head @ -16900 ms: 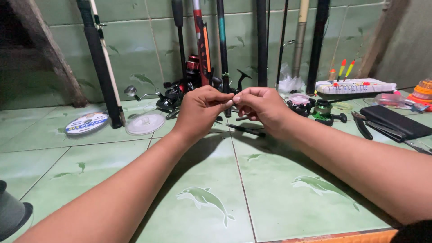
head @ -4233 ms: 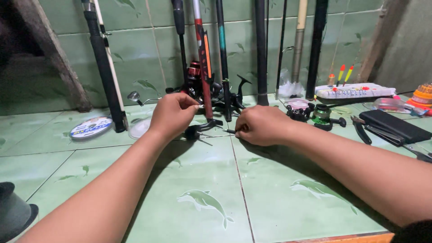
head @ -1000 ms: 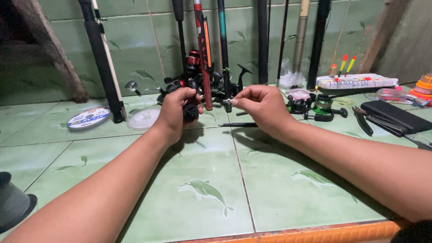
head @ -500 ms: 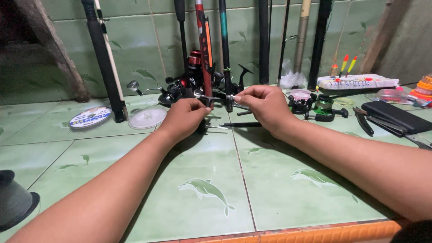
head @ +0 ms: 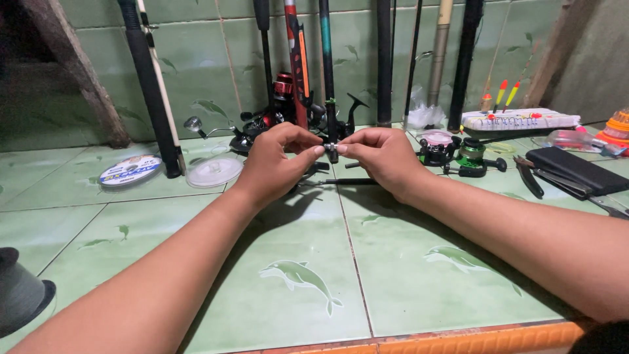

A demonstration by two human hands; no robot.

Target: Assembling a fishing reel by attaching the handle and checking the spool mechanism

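Note:
My left hand [head: 278,160] and my right hand [head: 380,156] meet fingertip to fingertip over the green tiled floor. Between them they pinch a small dark metal part [head: 331,149], close to the foot of a dark fishing rod [head: 327,72] that leans on the wall. Both hands have fingers closed on that part. A thin dark rod piece [head: 347,181] lies on the tiles just under my hands. Behind my left hand sits a black and red spinning reel [head: 275,108].
Several fishing rods lean on the green tiled wall. Two line spools [head: 130,172] [head: 213,171] lie at left, a dark spool [head: 19,292] at the near left edge. At right are a green reel [head: 468,157], pliers [head: 527,176], a black case [head: 576,170] and a float box [head: 521,120].
My left hand has come up off the floor by the reel and joined the right at the small part. The right hand has hardly moved.

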